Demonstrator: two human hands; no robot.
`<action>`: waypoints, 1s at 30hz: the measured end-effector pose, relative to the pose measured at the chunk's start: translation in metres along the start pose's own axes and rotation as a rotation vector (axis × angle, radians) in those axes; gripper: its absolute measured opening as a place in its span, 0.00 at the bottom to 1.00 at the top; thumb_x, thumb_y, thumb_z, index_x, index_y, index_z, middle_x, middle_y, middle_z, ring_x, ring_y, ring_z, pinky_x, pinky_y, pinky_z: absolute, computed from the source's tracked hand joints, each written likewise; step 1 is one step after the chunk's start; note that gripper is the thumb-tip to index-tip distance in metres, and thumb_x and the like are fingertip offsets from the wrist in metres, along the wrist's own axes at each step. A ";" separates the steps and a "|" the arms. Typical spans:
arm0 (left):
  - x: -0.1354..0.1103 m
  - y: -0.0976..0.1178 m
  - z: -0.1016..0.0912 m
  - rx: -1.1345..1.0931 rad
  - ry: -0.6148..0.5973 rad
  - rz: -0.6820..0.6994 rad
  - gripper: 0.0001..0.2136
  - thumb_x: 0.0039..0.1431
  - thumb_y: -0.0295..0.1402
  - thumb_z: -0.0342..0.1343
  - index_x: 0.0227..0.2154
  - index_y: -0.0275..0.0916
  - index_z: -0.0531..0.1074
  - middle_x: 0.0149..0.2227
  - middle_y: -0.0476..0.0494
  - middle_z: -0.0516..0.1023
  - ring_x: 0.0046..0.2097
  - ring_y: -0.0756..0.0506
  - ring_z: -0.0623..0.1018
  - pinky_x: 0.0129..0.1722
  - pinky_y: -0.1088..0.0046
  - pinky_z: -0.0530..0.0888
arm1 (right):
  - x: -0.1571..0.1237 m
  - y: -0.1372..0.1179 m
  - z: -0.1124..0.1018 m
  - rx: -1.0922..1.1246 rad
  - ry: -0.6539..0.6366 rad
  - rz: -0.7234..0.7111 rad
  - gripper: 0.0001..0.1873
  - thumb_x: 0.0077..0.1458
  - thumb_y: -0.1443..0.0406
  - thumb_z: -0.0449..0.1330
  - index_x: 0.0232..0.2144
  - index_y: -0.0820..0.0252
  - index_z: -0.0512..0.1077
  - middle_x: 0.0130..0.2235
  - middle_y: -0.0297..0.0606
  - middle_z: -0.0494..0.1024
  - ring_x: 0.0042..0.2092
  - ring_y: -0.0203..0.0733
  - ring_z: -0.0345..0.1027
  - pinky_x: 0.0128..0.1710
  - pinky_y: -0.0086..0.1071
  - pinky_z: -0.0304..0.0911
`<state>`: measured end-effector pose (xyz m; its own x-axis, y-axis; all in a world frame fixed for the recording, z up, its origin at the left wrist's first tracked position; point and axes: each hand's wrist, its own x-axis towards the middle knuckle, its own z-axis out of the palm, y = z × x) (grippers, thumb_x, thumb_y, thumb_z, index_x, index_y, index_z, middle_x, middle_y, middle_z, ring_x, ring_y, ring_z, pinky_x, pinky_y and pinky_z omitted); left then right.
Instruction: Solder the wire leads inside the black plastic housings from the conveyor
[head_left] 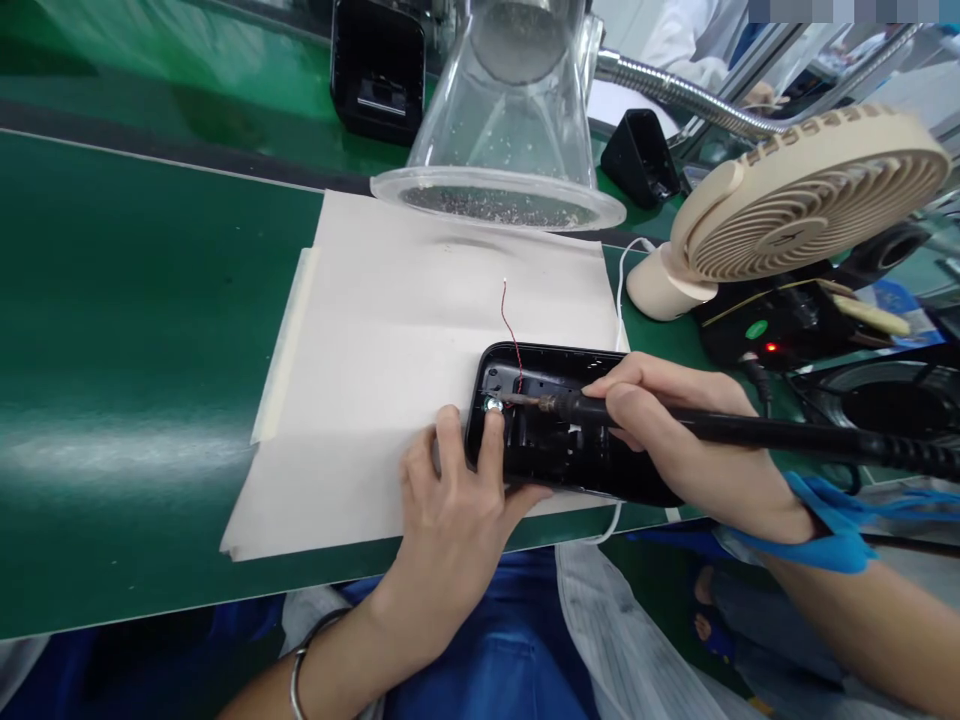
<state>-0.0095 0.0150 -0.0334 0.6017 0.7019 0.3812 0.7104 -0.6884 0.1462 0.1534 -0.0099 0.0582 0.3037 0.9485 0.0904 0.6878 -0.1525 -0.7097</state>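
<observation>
A black plastic housing [559, 470] lies open on a white paper sheet [405, 330] on the green bench. My left hand [450, 510] steadies its left end, with the index finger pressing a small silvery part [493, 405] at the corner. My right hand [675, 440] is closed in a pen grip on a black soldering iron [750, 430], whose tip [521, 399] touches the inside of the housing beside that part. A thin red wire [512, 335] rises from the housing onto the paper.
A clear funnel-shaped fume hood [510, 150] on a flexible metal hose [675, 95] hangs over the paper's far edge. A beige desk fan [795, 210] and a soldering station with a red light [772, 335] stand at the right. More black housings [379, 70] sit on the green belt behind.
</observation>
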 end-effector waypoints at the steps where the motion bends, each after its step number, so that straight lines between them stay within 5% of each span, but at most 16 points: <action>1: -0.001 -0.002 0.000 -0.029 0.002 0.005 0.30 0.52 0.51 0.56 0.51 0.31 0.69 0.48 0.23 0.67 0.45 0.32 0.70 0.41 0.53 0.72 | -0.001 0.000 -0.002 0.026 0.004 0.004 0.11 0.50 0.72 0.52 0.20 0.60 0.69 0.17 0.27 0.64 0.20 0.30 0.57 0.18 0.25 0.51; 6: -0.003 -0.031 -0.011 -0.355 -0.085 0.005 0.29 0.60 0.52 0.45 0.57 0.37 0.60 0.55 0.30 0.63 0.54 0.35 0.67 0.49 0.56 0.70 | -0.004 -0.005 -0.022 0.268 0.140 -0.032 0.10 0.53 0.70 0.55 0.22 0.56 0.73 0.18 0.30 0.67 0.21 0.33 0.59 0.21 0.30 0.53; 10: 0.012 -0.055 -0.027 -0.490 -0.232 -0.067 0.24 0.64 0.48 0.40 0.53 0.36 0.65 0.47 0.38 0.72 0.46 0.42 0.73 0.43 0.65 0.72 | 0.000 -0.009 -0.033 0.306 0.262 0.002 0.12 0.46 0.71 0.54 0.18 0.53 0.72 0.16 0.32 0.66 0.21 0.36 0.58 0.21 0.33 0.51; 15: 0.054 -0.063 -0.031 -0.492 -0.522 -0.065 0.18 0.59 0.43 0.45 0.38 0.34 0.74 0.35 0.41 0.75 0.36 0.44 0.75 0.37 0.68 0.70 | 0.005 0.002 -0.034 0.266 0.194 -0.026 0.11 0.47 0.72 0.55 0.20 0.54 0.73 0.17 0.31 0.67 0.20 0.34 0.57 0.20 0.32 0.51; 20: 0.094 -0.062 -0.026 -0.494 -0.765 -0.001 0.06 0.50 0.29 0.49 0.20 0.36 0.67 0.17 0.52 0.66 0.21 0.53 0.65 0.22 0.76 0.58 | 0.007 0.017 -0.031 0.231 0.047 -0.061 0.08 0.52 0.70 0.57 0.25 0.56 0.74 0.18 0.29 0.68 0.20 0.32 0.58 0.17 0.27 0.51; 30: 0.100 -0.078 -0.015 -0.576 -0.686 0.108 0.10 0.55 0.28 0.45 0.22 0.36 0.68 0.21 0.49 0.68 0.24 0.52 0.65 0.25 0.74 0.56 | 0.027 0.007 -0.013 0.172 -0.121 -0.039 0.10 0.50 0.71 0.55 0.19 0.60 0.70 0.15 0.28 0.64 0.18 0.29 0.55 0.16 0.25 0.48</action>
<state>-0.0103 0.1365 0.0068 0.8712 0.4559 -0.1823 0.4557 -0.6125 0.6459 0.1749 0.0111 0.0642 0.1901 0.9808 0.0431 0.5720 -0.0750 -0.8168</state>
